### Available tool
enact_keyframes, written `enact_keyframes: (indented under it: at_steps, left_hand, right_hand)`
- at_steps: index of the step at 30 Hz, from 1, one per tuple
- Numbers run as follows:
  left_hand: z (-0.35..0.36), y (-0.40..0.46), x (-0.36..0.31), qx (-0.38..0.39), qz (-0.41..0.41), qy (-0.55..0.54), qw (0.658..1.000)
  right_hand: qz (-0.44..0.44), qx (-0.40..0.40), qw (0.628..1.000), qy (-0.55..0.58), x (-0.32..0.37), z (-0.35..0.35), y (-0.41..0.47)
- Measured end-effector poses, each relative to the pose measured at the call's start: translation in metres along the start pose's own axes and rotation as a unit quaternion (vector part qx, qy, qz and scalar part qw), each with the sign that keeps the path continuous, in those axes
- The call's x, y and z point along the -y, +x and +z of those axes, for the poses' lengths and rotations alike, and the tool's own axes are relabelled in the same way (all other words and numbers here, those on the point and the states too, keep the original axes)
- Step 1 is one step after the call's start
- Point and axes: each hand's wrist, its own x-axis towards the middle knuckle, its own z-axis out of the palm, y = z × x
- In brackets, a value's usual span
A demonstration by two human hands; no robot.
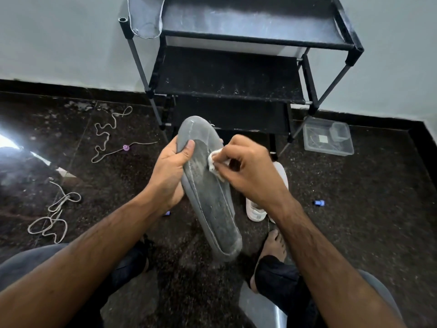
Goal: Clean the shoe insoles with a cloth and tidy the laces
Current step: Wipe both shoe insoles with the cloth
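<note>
Grey insole (208, 185), held above the floor (354, 197), long axis toe-away toward the rack (227, 91). Left hand (169, 166) grasps its left edge; right hand (246, 171) pinches white cloth (216, 162) against its surface.

No text, label, brand or number can be read on anything in view.
</note>
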Motion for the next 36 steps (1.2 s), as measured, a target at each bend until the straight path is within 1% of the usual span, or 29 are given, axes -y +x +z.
enact_keyframes:
  at_steps: [2,3,5,7,8,9,10,13,14,15,16,18,20,21,22,25,26,27,28,30,32,33,34,36]
  left_hand:
    - [-0.002,0.002,-0.001,-0.005,-0.005,-0.007,1.0]
    - [-0.001,0.001,0.001,-0.004,-0.017,-0.004,1.0]
    - [0.004,-0.002,0.011,0.011,-0.042,0.004,0.999]
    - [0.009,-0.005,0.018,0.025,-0.058,0.007,0.998]
    - [0.01,-0.006,0.018,0.027,-0.059,0.003,0.998]
    - [0.009,-0.005,0.016,0.025,-0.054,-0.003,0.998]
    - [0.006,-0.003,0.013,0.017,-0.05,-0.012,0.999]
    - [-0.005,0.004,0.004,-0.023,-0.045,-0.035,0.998]
    - [-0.008,0.006,0.004,-0.026,-0.045,-0.043,0.998]
    - [-0.008,0.007,0.003,-0.026,-0.048,-0.051,0.997]
    - [-0.007,0.007,0.003,-0.028,-0.05,-0.053,0.997]
    - [0.0,0.004,0.005,-0.021,-0.051,-0.04,0.998]
    - [0.005,0.001,0.009,-0.005,-0.053,-0.024,0.998]
    - [0.006,-0.001,0.01,0.003,-0.054,-0.02,0.998]
    - [0.005,-0.001,0.01,0.007,-0.055,-0.017,0.998]
    - [-0.003,0.003,0.006,-0.016,-0.053,-0.022,0.998]
    - [-0.004,0.003,0.004,-0.019,-0.056,-0.023,0.998]
    - [-0.004,0.002,0.004,-0.017,-0.06,-0.026,0.998]
    - [-0.003,0.002,0.005,-0.009,-0.063,-0.034,0.997]
    - [0.001,0.001,0.008,0.008,-0.072,-0.042,0.996]
    - [0.004,-0.001,0.011,0.016,-0.076,-0.038,0.996]
    - [0.004,-0.001,0.011,0.02,-0.077,-0.034,0.996]
    - [0.002,-0.001,0.011,0.017,-0.078,-0.03,0.996]
    - [-0.003,0.0,0.007,-0.001,-0.076,-0.017,0.997]
  right_hand:
    - [-0.032,0.047,0.998,-0.001,0.0,0.005,-0.002]
    - [-0.042,0.046,0.998,-0.008,0.001,0.007,-0.003]
    - [-0.042,-0.001,0.999,-0.02,0.0,0.008,-0.002]
    - [-0.023,-0.051,0.998,-0.011,0.0,0.008,0.0]
    - [-0.016,-0.06,0.998,-0.002,0.001,0.008,0.0]
    - [-0.014,-0.054,0.998,0.01,0.004,0.01,-0.001]
    - [-0.021,-0.028,0.999,0.023,0.006,0.013,-0.002]
    - [-0.066,0.101,0.992,0.044,0.014,0.024,-0.004]
    - [-0.079,0.126,0.988,0.039,0.014,0.025,-0.004]
    - [-0.086,0.13,0.987,0.031,0.013,0.024,-0.003]
    - [-0.09,0.116,0.989,0.022,0.011,0.021,-0.002]
    - [-0.078,0.044,0.996,-0.003,0.004,0.014,0.0]
    - [-0.042,-0.034,0.999,-0.009,-0.001,0.009,0.001]
    - [-0.028,-0.046,0.999,-0.002,-0.001,0.01,0.0]
    - [-0.026,-0.032,0.999,0.003,0.003,0.013,-0.001]
    - [-0.079,0.075,0.994,0.015,0.015,0.027,-0.005]
    - [-0.091,0.093,0.991,0.014,0.015,0.028,-0.004]
    - [-0.095,0.093,0.991,0.008,0.013,0.026,-0.001]
    - [-0.094,0.074,0.993,-0.004,0.01,0.024,0.0]
    - [-0.082,0.006,0.996,-0.036,0.006,0.019,0.0]
    - [-0.062,-0.03,0.997,-0.046,0.007,0.019,-0.004]
    - [-0.055,-0.021,0.998,-0.034,0.009,0.021,-0.005]
    - [-0.052,0.008,0.999,-0.01,0.009,0.022,-0.006]
    - [-0.06,0.094,0.993,0.031,0.009,0.022,-0.003]
